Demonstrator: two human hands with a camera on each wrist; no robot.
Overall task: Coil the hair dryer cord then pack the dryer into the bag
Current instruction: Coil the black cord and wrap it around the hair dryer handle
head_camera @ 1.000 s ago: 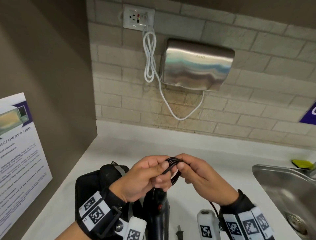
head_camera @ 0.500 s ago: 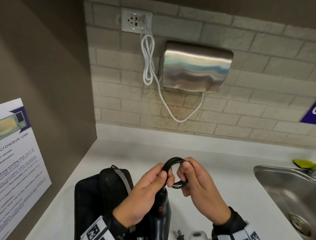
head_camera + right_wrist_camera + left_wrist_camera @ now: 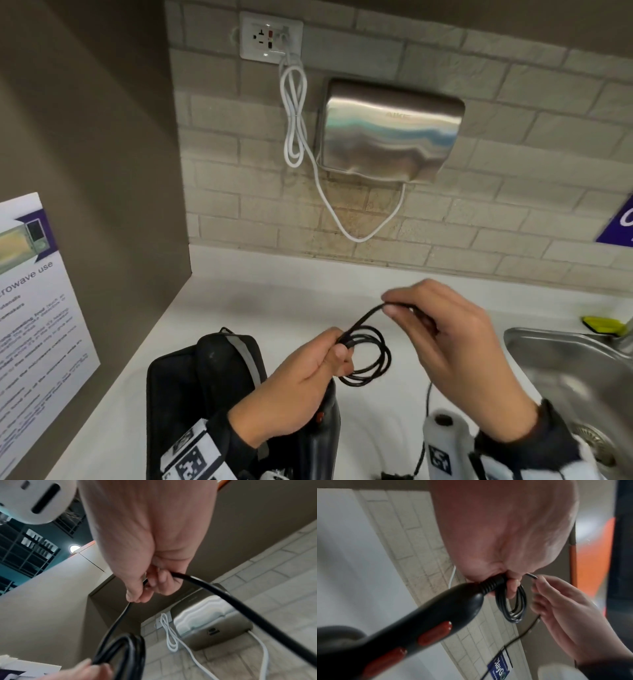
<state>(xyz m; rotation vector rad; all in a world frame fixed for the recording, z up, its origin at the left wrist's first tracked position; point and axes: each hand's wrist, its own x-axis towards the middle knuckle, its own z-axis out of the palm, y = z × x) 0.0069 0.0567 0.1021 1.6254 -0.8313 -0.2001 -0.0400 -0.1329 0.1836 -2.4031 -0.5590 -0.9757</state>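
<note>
Above the white surface (image 3: 239, 308) we hold the coil (image 3: 368, 356) of black cord in our left hand (image 3: 294, 387), fingers (image 3: 511, 588) clenched on the gathered loops right where the cord leaves the dryer (image 3: 423, 622), which hangs below that hand. Our right hand (image 3: 455, 339) pinches the free run of cord (image 3: 240, 605), drawn up and away from the coil. To do this turn well, we judge we should swing that run round at the size of the loops already made, lay it under the left thumb, and let it slide through the right fingers without twisting. The bag (image 3: 191, 383) lies just left of the dryer, touching the side wall. A sink (image 3: 555, 342) sits to the right; trailing cord could catch there
</note>
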